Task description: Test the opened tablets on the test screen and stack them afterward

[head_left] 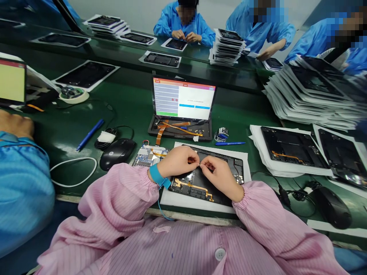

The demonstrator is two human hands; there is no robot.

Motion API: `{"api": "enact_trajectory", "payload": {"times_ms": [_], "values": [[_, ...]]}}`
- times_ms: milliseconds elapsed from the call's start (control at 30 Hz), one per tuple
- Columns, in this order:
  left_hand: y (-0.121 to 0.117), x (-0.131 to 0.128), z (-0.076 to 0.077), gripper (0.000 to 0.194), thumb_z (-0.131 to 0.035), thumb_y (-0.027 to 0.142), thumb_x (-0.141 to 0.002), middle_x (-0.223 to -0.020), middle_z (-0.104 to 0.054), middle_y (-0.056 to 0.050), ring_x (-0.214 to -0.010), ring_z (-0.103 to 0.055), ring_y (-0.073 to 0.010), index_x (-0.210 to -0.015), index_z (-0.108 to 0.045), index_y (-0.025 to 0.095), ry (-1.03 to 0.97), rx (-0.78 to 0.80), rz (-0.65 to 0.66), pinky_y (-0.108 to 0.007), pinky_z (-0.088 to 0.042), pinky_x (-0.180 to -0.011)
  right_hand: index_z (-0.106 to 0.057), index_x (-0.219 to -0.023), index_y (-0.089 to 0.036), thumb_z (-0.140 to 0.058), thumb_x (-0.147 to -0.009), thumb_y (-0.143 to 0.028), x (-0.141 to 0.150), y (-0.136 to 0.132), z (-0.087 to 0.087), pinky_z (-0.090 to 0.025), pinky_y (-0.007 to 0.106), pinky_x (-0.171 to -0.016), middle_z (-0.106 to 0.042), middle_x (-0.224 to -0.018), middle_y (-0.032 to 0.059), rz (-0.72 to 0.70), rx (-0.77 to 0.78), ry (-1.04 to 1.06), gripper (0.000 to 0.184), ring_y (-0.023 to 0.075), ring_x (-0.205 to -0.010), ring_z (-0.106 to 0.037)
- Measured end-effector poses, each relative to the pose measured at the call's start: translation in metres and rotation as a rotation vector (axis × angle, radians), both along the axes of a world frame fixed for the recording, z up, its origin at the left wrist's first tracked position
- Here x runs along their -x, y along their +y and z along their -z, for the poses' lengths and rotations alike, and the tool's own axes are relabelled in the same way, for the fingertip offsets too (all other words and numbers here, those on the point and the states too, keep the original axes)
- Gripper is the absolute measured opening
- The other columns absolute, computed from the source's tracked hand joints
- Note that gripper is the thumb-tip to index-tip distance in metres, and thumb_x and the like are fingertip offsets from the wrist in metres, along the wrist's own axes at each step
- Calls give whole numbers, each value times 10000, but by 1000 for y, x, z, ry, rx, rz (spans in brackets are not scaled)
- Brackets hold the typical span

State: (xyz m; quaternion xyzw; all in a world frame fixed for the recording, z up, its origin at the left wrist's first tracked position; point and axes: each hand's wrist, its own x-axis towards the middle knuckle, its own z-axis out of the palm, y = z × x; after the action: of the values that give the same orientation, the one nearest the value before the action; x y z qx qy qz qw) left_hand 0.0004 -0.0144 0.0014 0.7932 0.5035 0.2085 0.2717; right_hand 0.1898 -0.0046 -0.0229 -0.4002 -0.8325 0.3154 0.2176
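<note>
An opened black tablet chassis lies on a white foam sheet right in front of me, with gold flex cables along its near edge. My left hand and my right hand hover over its middle, both pinched, fingertips almost touching. Between them they grip a tiny thin piece that I cannot make out. A blue wrist strap circles my left wrist. A small circuit board lies just left of the chassis.
A lit tablet stands propped behind the chassis. A black mouse, blue pens and a tape roll lie to the left. Stacks of chassis on foam fill the right. People in blue coats work across the green bench.
</note>
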Motion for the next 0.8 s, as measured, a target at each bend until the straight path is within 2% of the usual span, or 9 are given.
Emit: {"api": "enact_trajectory", "payload": {"times_ms": [267,367,433,533,633,733,800], "values": [[-2,0,-3,139,-529,190,-738,-711,-645,-12,-737,-543,-149,-723,-665,168,6,-53,19,-239,-377,-668,-563,-809,-213,-502,-848,-204,-1,2,3,-378,255,-606,-558,-704,-20,-25,-2,-10,73,132,-644,-500],[0,0,0,149,-518,208,-752,-734,-650,-11,-723,-550,-144,-751,-662,171,17,-17,15,-239,-381,-673,-580,-817,-213,-501,-856,-211,0,3,4,-388,262,-606,-573,-709,-14,-25,16,-2,88,135,-643,-510],[2,1,2,144,-520,225,-753,-729,-646,-9,-696,-551,-137,-757,-655,171,22,23,18,-233,-381,-652,-596,-823,-214,-506,-859,-222,-1,4,-2,-401,268,-611,-587,-722,-7,-21,21,24,96,138,-648,-519],[4,3,5,142,-514,245,-760,-719,-631,-6,-661,-543,-128,-750,-633,169,10,63,19,-222,-379,-623,-606,-886,-216,-527,-855,-256,-13,11,-31,-438,283,-681,-617,-845,19,69,-26,187,94,150,-752,-555],[6,6,7,155,-499,271,-775,-746,-624,-7,-669,-545,-128,-758,-617,172,-13,99,39,-217,-389,-626,-567,-1030,-228,-546,-839,-290,-43,25,-74,-464,298,-787,-588,-1052,47,283,-65,527,201,169,-949,-556],[8,8,7,173,-478,297,-789,-777,-619,-7,-690,-548,-134,-776,-603,178,-8,122,53,-220,-401,-639,-523,-1056,-233,-530,-816,-298,-100,48,-114,-483,307,-832,-543,-1132,61,529,-11,891,248,182,-1070,-527],[9,8,4,187,-459,310,-799,-774,-613,-6,-688,-546,-137,-772,-592,182,10,131,67,-222,-406,-642,-521,-969,-216,-494,-797,-292,-149,65,-132,-499,315,-829,-550,-1073,84,661,116,1071,189,190,-1069,-535]]}}
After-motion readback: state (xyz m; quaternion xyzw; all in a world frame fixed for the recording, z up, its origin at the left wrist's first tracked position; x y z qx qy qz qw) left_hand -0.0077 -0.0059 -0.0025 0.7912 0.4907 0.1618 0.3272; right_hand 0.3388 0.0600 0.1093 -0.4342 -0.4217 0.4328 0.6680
